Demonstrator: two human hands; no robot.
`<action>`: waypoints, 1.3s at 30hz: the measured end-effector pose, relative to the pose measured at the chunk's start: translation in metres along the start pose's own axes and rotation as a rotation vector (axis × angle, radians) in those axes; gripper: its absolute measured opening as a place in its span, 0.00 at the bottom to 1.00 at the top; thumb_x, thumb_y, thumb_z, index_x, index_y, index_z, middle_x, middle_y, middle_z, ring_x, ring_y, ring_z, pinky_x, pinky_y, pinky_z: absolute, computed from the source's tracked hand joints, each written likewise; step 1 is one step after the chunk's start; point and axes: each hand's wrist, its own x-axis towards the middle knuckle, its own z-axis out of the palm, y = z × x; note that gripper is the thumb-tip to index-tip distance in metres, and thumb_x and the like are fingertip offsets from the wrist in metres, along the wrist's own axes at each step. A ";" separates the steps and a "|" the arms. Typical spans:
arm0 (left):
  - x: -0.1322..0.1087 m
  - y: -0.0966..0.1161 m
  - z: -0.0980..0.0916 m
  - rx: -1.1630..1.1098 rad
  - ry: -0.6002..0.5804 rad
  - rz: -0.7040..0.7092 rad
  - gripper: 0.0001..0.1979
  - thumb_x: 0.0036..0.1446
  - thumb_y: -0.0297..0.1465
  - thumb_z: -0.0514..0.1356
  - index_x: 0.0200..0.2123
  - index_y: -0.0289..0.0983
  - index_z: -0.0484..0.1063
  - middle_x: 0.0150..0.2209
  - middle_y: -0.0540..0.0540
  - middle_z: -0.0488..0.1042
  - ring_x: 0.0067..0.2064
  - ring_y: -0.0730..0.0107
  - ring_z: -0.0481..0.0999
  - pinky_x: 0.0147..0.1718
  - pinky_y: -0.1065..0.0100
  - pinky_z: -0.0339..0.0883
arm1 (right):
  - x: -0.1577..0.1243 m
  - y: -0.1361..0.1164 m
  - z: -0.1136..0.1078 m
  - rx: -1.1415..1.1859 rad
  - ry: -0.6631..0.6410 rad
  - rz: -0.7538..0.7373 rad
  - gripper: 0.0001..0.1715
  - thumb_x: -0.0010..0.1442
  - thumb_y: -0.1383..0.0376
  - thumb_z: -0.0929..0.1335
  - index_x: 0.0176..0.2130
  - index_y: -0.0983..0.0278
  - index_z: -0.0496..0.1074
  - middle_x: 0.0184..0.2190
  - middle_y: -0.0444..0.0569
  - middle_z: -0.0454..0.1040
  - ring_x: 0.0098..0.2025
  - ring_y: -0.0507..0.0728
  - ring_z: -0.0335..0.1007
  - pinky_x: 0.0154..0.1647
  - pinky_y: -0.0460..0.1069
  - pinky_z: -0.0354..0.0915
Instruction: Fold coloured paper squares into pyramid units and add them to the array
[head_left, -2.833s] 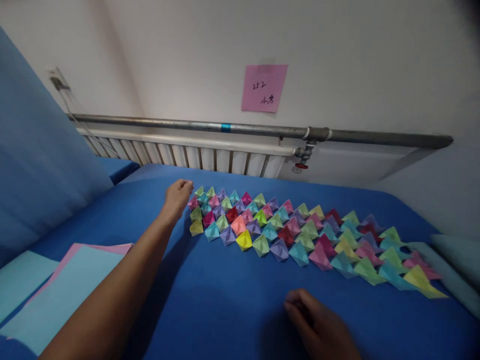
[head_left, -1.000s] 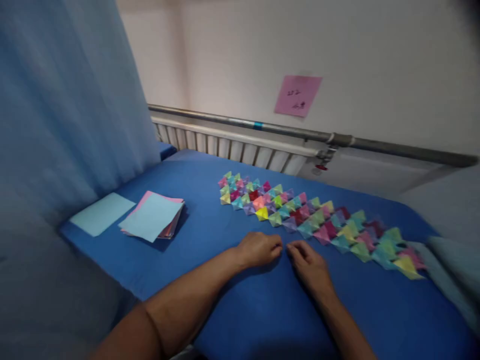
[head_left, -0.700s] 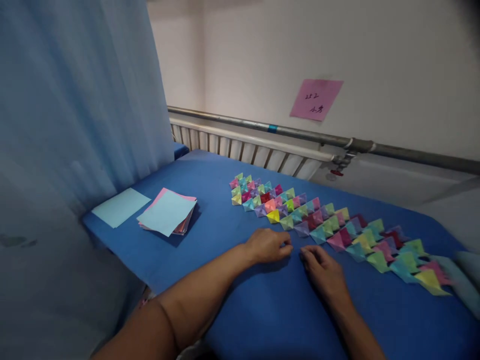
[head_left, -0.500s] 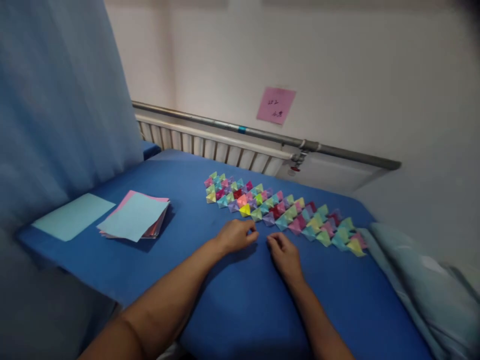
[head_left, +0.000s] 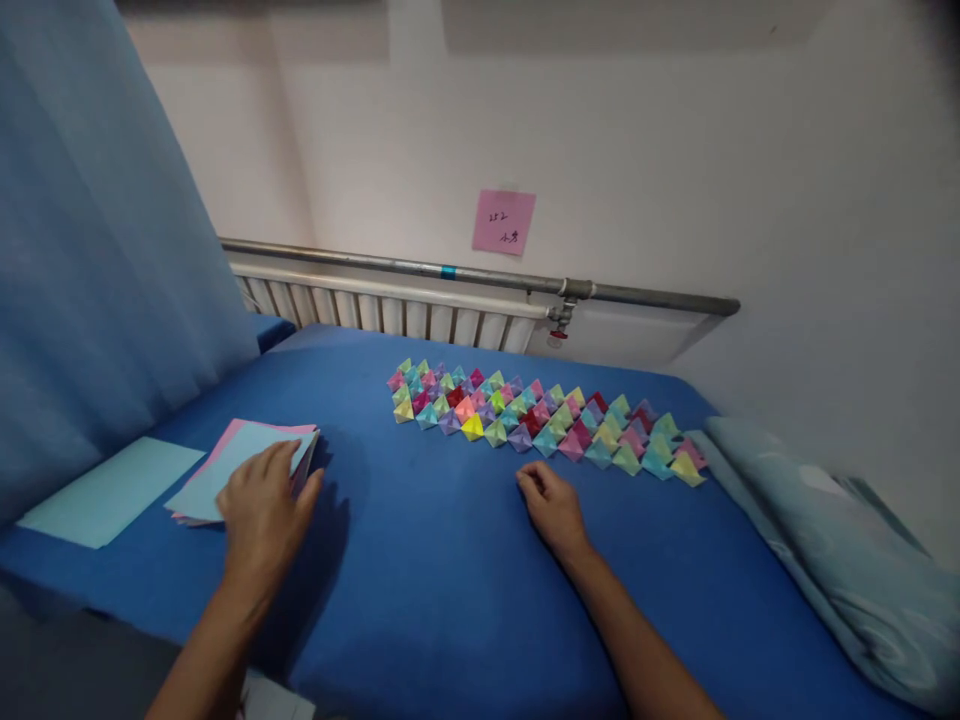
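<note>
Nearest, the left hand (head_left: 262, 510) lies palm down with its grip spread flat on the stack of square coloured papers topped by a pale blue sheet (head_left: 206, 480), which sits at the left of the blue cloth-covered surface (head_left: 435, 560), just beside a loose pale blue paper sheet (head_left: 109, 490). The right hand (head_left: 551, 505) rests on the cloth well apart from it, its grip loosely curled with nothing seen in it (knuckles up). Just beyond it runs a band of small folded multicoloured paper shapes (head_left: 540, 420), packed in rows; a pale teal folded blanket (head_left: 817, 540) lies to the right. Farther back stand a white ribbed radiator (head_left: 382, 312), a grey metal pipe (head_left: 480, 275) and a pink handwritten note (head_left: 503, 221) on the wall
</note>
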 end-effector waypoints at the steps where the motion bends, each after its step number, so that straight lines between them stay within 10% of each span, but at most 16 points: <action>1: -0.003 -0.010 -0.001 0.058 -0.032 -0.015 0.20 0.64 0.39 0.52 0.54 0.36 0.69 0.53 0.33 0.75 0.53 0.41 0.72 0.48 0.45 0.64 | 0.000 0.000 0.000 -0.003 0.002 0.000 0.15 0.55 0.53 0.64 0.26 0.61 0.69 0.21 0.43 0.68 0.24 0.53 0.62 0.27 0.47 0.59; 9: -0.015 -0.030 0.000 0.154 -0.212 -0.070 0.20 0.66 0.36 0.48 0.47 0.31 0.76 0.49 0.32 0.78 0.47 0.44 0.77 0.46 0.50 0.62 | -0.001 -0.001 -0.001 -0.060 0.018 -0.006 0.16 0.54 0.53 0.62 0.26 0.61 0.68 0.21 0.43 0.68 0.24 0.53 0.62 0.29 0.48 0.60; 17: -0.023 -0.030 -0.006 0.052 -0.085 -0.054 0.14 0.65 0.31 0.52 0.40 0.38 0.78 0.45 0.39 0.81 0.46 0.52 0.78 0.50 0.50 0.61 | -0.002 -0.005 -0.003 -0.062 -0.017 -0.012 0.17 0.51 0.50 0.63 0.26 0.61 0.69 0.22 0.45 0.71 0.26 0.55 0.65 0.31 0.49 0.62; 22: -0.054 0.002 0.001 -0.297 0.097 0.238 0.11 0.64 0.27 0.54 0.42 0.42 0.76 0.43 0.45 0.82 0.48 0.61 0.78 0.55 0.53 0.61 | -0.003 -0.006 -0.003 -0.079 -0.023 -0.026 0.19 0.52 0.48 0.64 0.27 0.60 0.70 0.22 0.44 0.72 0.25 0.55 0.65 0.29 0.49 0.62; 29: -0.097 0.063 0.009 -0.788 -0.091 0.521 0.12 0.63 0.24 0.53 0.41 0.43 0.74 0.41 0.48 0.82 0.48 0.66 0.78 0.57 0.55 0.62 | -0.023 -0.010 -0.010 -0.094 -0.076 0.018 0.18 0.53 0.50 0.64 0.28 0.61 0.71 0.23 0.44 0.71 0.26 0.55 0.65 0.30 0.49 0.63; 39: -0.106 0.058 0.005 -0.844 -0.299 0.614 0.11 0.62 0.23 0.55 0.43 0.41 0.73 0.40 0.47 0.81 0.47 0.65 0.79 0.54 0.56 0.68 | -0.115 -0.021 -0.033 -0.092 -0.314 -0.152 0.22 0.54 0.67 0.66 0.49 0.60 0.74 0.49 0.54 0.75 0.49 0.60 0.71 0.43 0.53 0.71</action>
